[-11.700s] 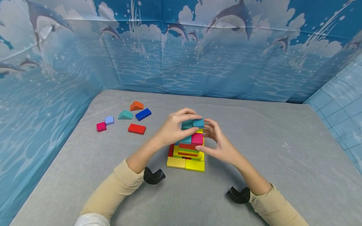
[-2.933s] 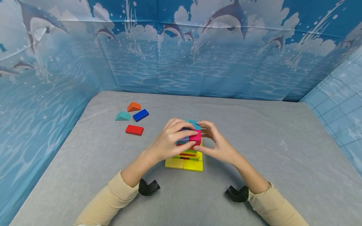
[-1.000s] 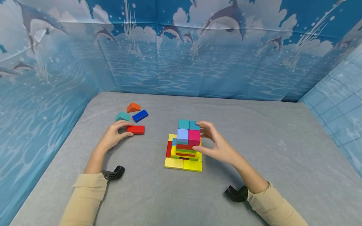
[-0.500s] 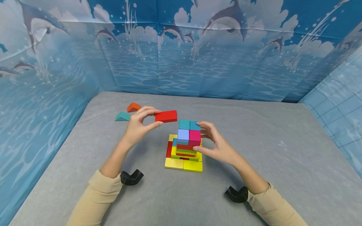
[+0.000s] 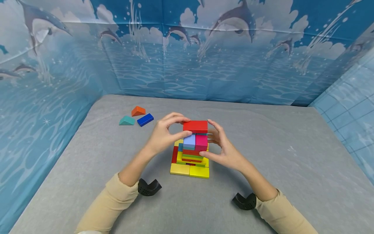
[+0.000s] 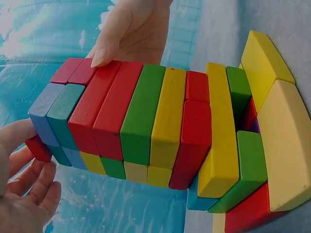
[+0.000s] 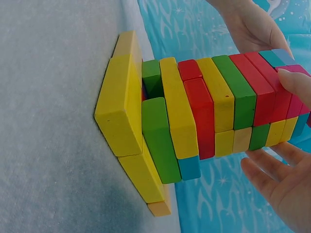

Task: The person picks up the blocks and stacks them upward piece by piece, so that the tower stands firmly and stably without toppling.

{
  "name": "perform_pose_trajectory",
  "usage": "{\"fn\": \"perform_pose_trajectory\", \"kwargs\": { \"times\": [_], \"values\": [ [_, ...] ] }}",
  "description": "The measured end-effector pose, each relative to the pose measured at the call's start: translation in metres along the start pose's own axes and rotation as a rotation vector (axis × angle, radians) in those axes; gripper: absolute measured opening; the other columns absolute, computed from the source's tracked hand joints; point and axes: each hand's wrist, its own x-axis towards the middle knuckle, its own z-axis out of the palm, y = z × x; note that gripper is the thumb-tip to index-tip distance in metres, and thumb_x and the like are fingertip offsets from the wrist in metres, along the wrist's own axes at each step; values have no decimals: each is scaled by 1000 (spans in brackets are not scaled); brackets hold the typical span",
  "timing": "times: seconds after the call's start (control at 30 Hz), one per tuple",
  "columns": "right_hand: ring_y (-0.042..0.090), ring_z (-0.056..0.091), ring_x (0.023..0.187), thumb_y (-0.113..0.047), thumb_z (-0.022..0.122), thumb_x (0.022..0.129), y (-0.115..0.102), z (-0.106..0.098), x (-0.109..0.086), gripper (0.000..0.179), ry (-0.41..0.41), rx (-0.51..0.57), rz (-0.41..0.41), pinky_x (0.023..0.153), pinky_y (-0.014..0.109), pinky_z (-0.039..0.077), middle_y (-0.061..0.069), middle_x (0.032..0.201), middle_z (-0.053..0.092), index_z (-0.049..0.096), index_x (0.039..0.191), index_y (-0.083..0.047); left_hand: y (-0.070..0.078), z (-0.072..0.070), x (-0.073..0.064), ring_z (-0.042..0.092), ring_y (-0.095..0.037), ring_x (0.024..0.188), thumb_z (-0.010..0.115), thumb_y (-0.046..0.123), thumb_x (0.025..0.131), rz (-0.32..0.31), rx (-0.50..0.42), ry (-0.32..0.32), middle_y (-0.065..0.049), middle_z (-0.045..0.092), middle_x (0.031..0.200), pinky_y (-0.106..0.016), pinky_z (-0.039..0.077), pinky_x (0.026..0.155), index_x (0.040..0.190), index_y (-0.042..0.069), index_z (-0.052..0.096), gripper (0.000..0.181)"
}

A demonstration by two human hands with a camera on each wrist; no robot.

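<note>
A tower of coloured blocks (image 5: 193, 157) stands upright on a base of yellow blocks (image 5: 199, 172). My left hand (image 5: 163, 132) pinches a red rectangular block (image 5: 195, 126) lengthwise across the tower's top, thumb in front and fingers behind. Only a corner of that red block (image 6: 38, 148) shows between thumb and fingers in the left wrist view. Below it sit a light blue block (image 5: 189, 140) and a pink block (image 5: 201, 141). My right hand (image 5: 225, 147) grips the tower's right side, thumb at the front, fingers partly hidden behind.
To the left on the grey cloth (image 5: 277, 162) lie an orange triangular block (image 5: 138, 111), a teal triangular block (image 5: 127, 120) and a dark blue block (image 5: 145, 120). A blue dolphin-print curtain (image 5: 187, 71) hangs behind. Black wrist mounts (image 5: 149, 187) jut from both sleeves.
My left hand set the light blue and pink cubes in the tower, picked up the red block from the cloth and carried it right, over the tower. My right hand stayed at the tower.
</note>
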Motion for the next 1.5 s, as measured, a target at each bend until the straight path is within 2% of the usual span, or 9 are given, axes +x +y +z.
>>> {"fn": "perform_pose_trajectory", "kwargs": {
  "times": [0.17,0.47,0.7,0.93,1.07,1.27,1.5],
  "values": [
    [34,44,118,8,68,75,-8,0,0,93,-1,-20,0,91,52,42,24,132,39,6,143,-3,0,2,1,54,-15,95,74,15,77,-12,11,-12,-5,60,104,-34,45,86,106,5,67,31],
    [35,43,119,9,68,74,-5,0,-1,88,-3,1,-30,91,53,41,22,139,31,13,142,-2,2,2,2,53,-15,100,73,15,78,-50,20,-42,-4,59,107,-34,46,87,107,6,66,32],
    [32,44,118,7,67,76,-4,0,-1,84,-15,6,-21,92,51,41,20,136,36,16,142,-3,2,3,2,52,-16,102,72,13,79,-84,-35,-51,-5,57,107,-32,45,91,108,4,64,32],
    [35,44,117,9,67,75,-4,0,0,84,-10,7,-41,90,55,41,22,136,34,16,140,2,0,4,3,51,-17,103,71,11,79,-83,-77,-49,-7,57,108,-37,44,92,109,3,63,33],
    [35,45,116,10,67,74,-6,0,0,83,-6,-1,-38,90,53,42,22,136,35,16,139,3,0,5,3,51,-18,105,70,11,80,-109,-106,-72,-8,59,110,-36,43,93,112,3,61,34],
    [33,45,116,7,68,75,2,0,-1,84,-6,-2,-48,90,49,43,20,137,35,16,141,-3,-4,5,3,54,-19,105,66,8,83,-159,-181,-128,-9,59,114,-34,43,93,118,3,56,36],
    [23,43,119,2,70,76,26,1,-1,89,-4,19,-45,91,45,43,7,139,36,17,144,-20,-8,3,3,54,-18,106,65,6,83,-132,-212,-147,-9,57,117,-33,43,93,121,2,53,40]
  ]
}}
